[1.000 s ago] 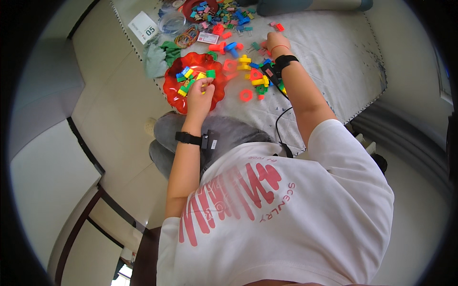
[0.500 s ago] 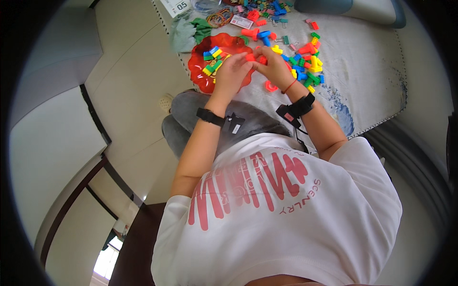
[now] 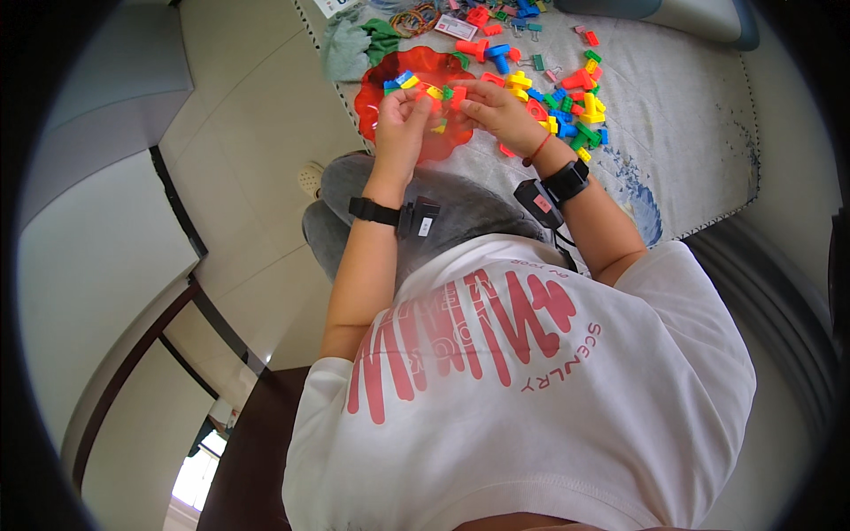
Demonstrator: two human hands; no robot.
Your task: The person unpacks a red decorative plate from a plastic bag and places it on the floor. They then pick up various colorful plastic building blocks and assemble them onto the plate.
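My left hand [image 3: 401, 128] is over the left part of a red scalloped plate [image 3: 365, 113], its thumb and fingers pinched at the yellow end of a small yellow and green toy brick [image 3: 440, 92]. A red toy brick [image 3: 458, 97] is between the thumb and fingers of my right hand [image 3: 503, 115], right up against the green end. Whether the two pieces are joined, I cannot tell. Just beyond my left fingers, blue and yellow bricks [image 3: 404, 80] show at the plate. My fingers hide part of the held pieces.
Loose bricks [image 3: 567, 111] in several colours lie right of my right hand. Farther off are a blue toy bolt [image 3: 498, 57], binder clips [image 3: 537, 62], rubber bands [image 3: 414, 19] and a green cloth [image 3: 381, 40]. A grey-blue object [image 3: 673, 19] stands at the far right.
My hands have shifted slightly apart, the left one leftward over the plate. The yellow and green brick now shows between them, beside the red one. The camera view has shifted a little.
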